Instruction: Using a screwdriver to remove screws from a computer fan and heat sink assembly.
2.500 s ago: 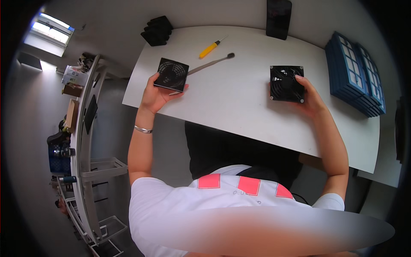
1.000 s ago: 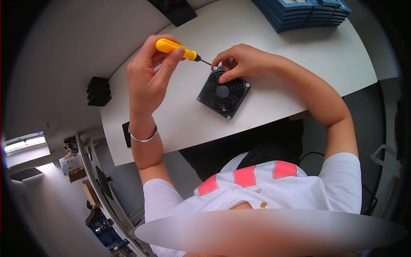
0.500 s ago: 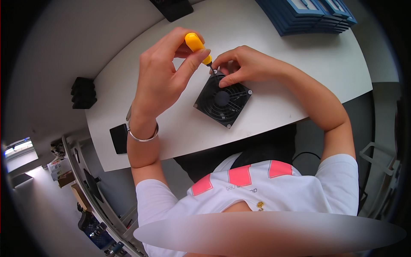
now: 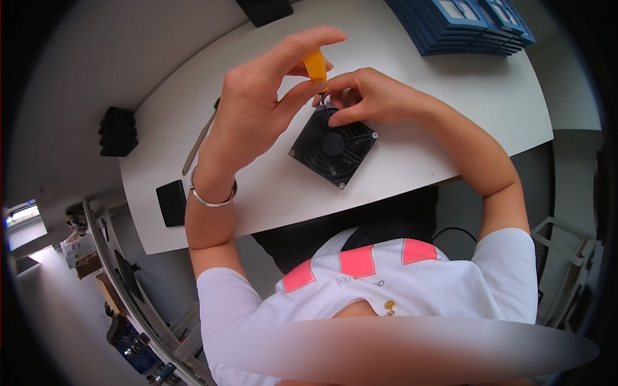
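A square black cooling fan (image 4: 333, 143) lies on the white table, turned so that one corner points away from me. My right hand (image 4: 365, 98) grips the fan near that far corner, its thumb on the grille. In my left hand (image 4: 267, 90) is a screwdriver with a yellow handle (image 4: 315, 65), held nearly upright. The thumb presses on the handle, fingers curl behind it, and the index finger reaches out past its top. Its dark shaft meets the screw at the far corner; the exact contact is too small to tell. Screws also show at the fan's other visible corners.
The white table (image 4: 399, 167) spans the scene. A stack of blue trays (image 4: 460, 32) stands far right. Left of my forearm lie a slim tool (image 4: 200, 138) and a flat black object (image 4: 171, 203). Black stacked parts (image 4: 118, 132) sit at the left edge.
The screwdriver has tipped to a more upright angle. My left hand has shifted slightly away from me, and its index finger has straightened off the handle. The right hand still grips the fan.
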Tool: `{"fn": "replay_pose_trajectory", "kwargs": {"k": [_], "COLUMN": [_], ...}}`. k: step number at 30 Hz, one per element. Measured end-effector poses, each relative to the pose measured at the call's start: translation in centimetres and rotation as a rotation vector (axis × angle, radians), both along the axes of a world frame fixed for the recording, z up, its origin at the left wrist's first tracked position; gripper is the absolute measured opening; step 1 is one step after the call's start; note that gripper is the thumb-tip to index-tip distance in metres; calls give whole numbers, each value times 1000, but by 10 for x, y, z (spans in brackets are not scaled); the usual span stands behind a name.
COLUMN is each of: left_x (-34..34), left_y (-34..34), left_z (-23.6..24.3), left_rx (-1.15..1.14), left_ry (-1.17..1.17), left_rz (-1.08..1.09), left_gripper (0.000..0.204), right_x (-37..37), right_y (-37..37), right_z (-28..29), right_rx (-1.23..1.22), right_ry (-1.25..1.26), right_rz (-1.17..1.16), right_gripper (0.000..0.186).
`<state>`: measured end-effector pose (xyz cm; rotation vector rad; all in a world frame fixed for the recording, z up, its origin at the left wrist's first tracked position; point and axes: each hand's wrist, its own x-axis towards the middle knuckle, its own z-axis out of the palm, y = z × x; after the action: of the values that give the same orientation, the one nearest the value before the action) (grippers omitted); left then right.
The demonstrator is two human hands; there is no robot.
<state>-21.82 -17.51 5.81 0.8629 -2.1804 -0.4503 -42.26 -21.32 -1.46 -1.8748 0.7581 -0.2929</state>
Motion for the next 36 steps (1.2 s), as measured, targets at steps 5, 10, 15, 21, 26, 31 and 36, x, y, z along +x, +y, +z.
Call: {"fn": "replay_pose_trajectory", "kwargs": {"k": [5,10,15,21,26,31,36], "left_x": [4,3,-5,-1,-10,-8,-9], "left_y": [0,5,18,7,14,14,14], "left_z": [-3,-2,3,-1,-5,-7,-13], "left_rx": [-106,-124,-82,-255,-349,-330,-309], "left_ry": [-136,-206,-62,-111,-92,-188,-167], "left_rz": [207,301,39,199,191,258,247], "left_gripper": [40,35,29,20,22,23,21], "right_x": [1,3,1,7,3,6,13], "right_y": [2,3,3,4,-4,-9,-14], "right_z": [1,2,2,-5,-10,30,24], "right_rx": [-33,97,84,81,-113,-154,9], "right_ry": [5,-9,13,-12,-28,325,312], "right_rz": [6,-51,-45,-69,-35,101,60], "right_gripper": [42,34,40,40,38,37,39]}}
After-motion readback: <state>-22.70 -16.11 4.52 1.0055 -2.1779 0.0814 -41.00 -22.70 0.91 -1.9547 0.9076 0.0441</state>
